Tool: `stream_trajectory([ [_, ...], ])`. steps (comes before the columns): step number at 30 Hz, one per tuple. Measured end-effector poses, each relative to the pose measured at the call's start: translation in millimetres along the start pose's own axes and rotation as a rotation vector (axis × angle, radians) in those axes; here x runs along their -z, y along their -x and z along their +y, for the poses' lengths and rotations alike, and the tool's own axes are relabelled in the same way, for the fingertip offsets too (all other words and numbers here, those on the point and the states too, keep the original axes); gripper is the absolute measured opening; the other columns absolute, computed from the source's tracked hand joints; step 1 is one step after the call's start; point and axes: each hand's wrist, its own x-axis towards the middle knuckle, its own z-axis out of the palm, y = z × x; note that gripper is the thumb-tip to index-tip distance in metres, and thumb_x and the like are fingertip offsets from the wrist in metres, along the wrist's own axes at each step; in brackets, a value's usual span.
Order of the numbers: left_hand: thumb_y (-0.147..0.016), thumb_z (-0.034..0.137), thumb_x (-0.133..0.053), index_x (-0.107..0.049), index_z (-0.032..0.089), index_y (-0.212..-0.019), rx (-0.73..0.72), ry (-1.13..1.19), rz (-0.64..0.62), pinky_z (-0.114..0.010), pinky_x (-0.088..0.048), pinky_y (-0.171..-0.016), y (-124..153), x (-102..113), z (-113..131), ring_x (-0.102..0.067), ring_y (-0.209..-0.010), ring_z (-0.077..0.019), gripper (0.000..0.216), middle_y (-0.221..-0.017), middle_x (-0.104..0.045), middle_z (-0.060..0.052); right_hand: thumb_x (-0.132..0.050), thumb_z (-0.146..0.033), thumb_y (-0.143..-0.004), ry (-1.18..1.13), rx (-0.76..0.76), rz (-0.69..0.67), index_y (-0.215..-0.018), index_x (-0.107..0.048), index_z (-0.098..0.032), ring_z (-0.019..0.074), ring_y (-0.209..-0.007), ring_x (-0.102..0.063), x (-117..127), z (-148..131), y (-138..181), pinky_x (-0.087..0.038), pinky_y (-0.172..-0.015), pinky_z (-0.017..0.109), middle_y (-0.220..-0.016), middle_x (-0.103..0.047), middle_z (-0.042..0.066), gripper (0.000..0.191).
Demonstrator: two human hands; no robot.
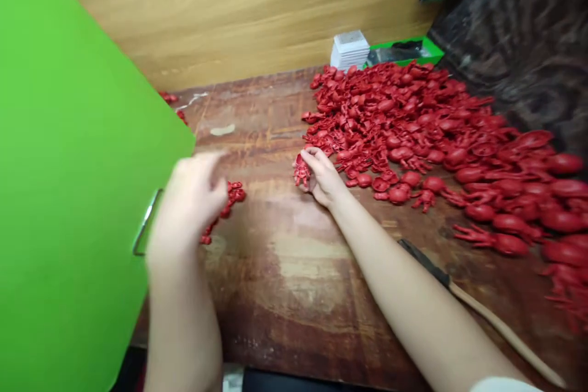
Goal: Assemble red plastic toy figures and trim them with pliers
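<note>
My right hand (324, 177) pinches a small red plastic figure (301, 171) between thumb and fingers, just above the table. It looks like a little body with limbs and a hollow, cup-like top. My left hand (190, 199) is blurred by motion beside the green panel. Its thumb and forefinger stand apart, and nothing shows between them. Close to that hand, a few red plastic pieces (235, 193) lie on the table, partly hidden behind it. A large heap of similar red pieces (390, 116), some rounded and some with finger-like limbs, spreads to the right of my right hand.
A tall green panel (82, 165) with a metal handle (147, 223) blocks the left side. A tool with a wooden handle (505, 331) lies by my right forearm. At the back stand a stack of white cards (350, 52) and a green tray (432, 52).
</note>
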Motion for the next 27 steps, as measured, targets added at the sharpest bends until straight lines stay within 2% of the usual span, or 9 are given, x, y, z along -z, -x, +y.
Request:
stream_trajectory([
  [2,-0.099,0.032,-0.072,-0.077,0.019,-0.113,0.037,-0.043,-0.031,-0.057,-0.055,-0.11,1.3,-14.7,-4.7,-0.071,-0.118,-0.0326,0.02,-0.124,-0.078,-0.013,-0.085,-0.054,-0.082,-0.036,0.007,0.011,-0.104,-0.052,-0.03,0.0096,-0.046,-0.053,0.6,1.6,-2.8,-0.032,-0.037,0.018,-0.078,-0.069,-0.009,0.046],
  [4,-0.092,0.026,-0.071,-0.079,0.023,-0.096,0.071,-0.033,-0.039,-0.055,-0.055,-0.106,10.2,-32.7,-10.9,-0.072,-0.108,-0.0359,0.01,-0.108,-0.083,-0.014,-0.087,-0.052,-0.081,-0.066,0.022,0.031,-0.101,-0.056,-0.028,0.0092,-0.049,-0.054,-1.4,3.0,-7.8,-0.036,-0.039,0.018,-0.076,-0.068,-0.008,0.044],
  [7,-0.088,0.031,-0.069,-0.08,0.026,-0.093,0.105,0.072,0.015,-0.053,-0.054,-0.1,21.9,-48.0,-22.8,-0.071,-0.098,-0.0367,0.013,-0.1,-0.084,-0.014,-0.086,-0.049,-0.082,-0.099,0.02,0.049,-0.094,-0.059,-0.025,0.0093,-0.051,-0.053,-8.0,5.1,-17.7,-0.044,-0.044,0.019,-0.072,-0.064,-0.007,0.037],
  [12,-0.075,0.04,-0.089,-0.082,0.025,-0.092,0.198,0.473,0.066,-0.049,-0.054,-0.101,11.5,-52.7,-18.1,-0.07,-0.1,-0.0338,0.024,-0.1,-0.083,-0.01,-0.074,-0.048,-0.094,-0.176,-0.051,0.006,-0.098,-0.063,-0.025,0.0105,-0.053,-0.055,-14.6,3.4,-22.4,-0.047,-0.043,0.019,-0.072,-0.059,-0.006,0.026],
  [15,-0.08,0.052,-0.088,-0.081,0.022,-0.105,0.298,0.836,0.04,-0.042,-0.061,-0.088,-9.6,-65.8,0.0,-0.075,-0.091,-0.027,0.04,-0.103,-0.083,-0.011,-0.065,-0.055,-0.099,-0.242,-0.095,-0.042,-0.1,-0.061,-0.025,0.011,-0.052,-0.055,-14.3,-2.1,-17.8,-0.036,-0.038,0.017,-0.079,-0.066,-0.003,0.03],
  [18,-0.082,0.055,-0.087,-0.08,0.019,-0.108,0.363,1.201,0.002,-0.036,-0.062,-0.085,-37.8,-86.0,16.1,-0.075,-0.087,-0.0205,0.045,-0.105,-0.081,-0.011,-0.052,-0.052,-0.105,-0.31,-0.105,-0.076,-0.099,-0.062,-0.024,0.0135,-0.055,-0.055,-11.3,-7.9,-16.1,-0.04,-0.04,0.02,-0.082,-0.07,0.001,0.03],
  [21,-0.087,0.041,-0.083,-0.079,0.02,-0.106,0.405,1.482,-0.034,-0.027,-0.06,-0.08,-62.5,-105.7,26.0,-0.068,-0.08,-0.0125,0.028,-0.097,-0.075,-0.006,-0.053,-0.039,-0.105,-0.348,-0.069,-0.068,-0.098,-0.066,-0.022,0.0149,-0.063,-0.059,-7.7,-11.0,-18.0,-0.048,-0.048,0.022,-0.083,-0.07,0.002,0.022],
  [24,-0.096,0.025,-0.071,-0.078,0.019,-0.103,0.453,1.67,-0.087,-0.018,-0.05,-0.063,-74.1,-118.7,29.2,-0.056,-0.066,-0.0077,0.012,-0.084,-0.066,-0.002,-0.063,-0.03,-0.102,-0.356,-0.024,-0.044,-0.102,-0.07,-0.022,0.0136,-0.069,-0.063,-6.1,-9.9,-20.0,-0.052,-0.056,0.021,-0.084,-0.068,0.0,0.011],
  [27,-0.103,0.024,-0.063,-0.077,0.016,-0.099,0.498,1.776,-0.128,-0.016,-0.041,-0.053,-75.5,-124.2,28.0,-0.048,-0.06,-0.0073,0.018,-0.08,-0.059,-0.002,-0.067,-0.027,-0.102,-0.339,-0.022,-0.044,-0.113,-0.073,-0.024,0.013,-0.075,-0.067,-5.9,-5.6,-20.9,-0.056,-0.064,0.021,-0.083,-0.07,-0.001,0.013],
])
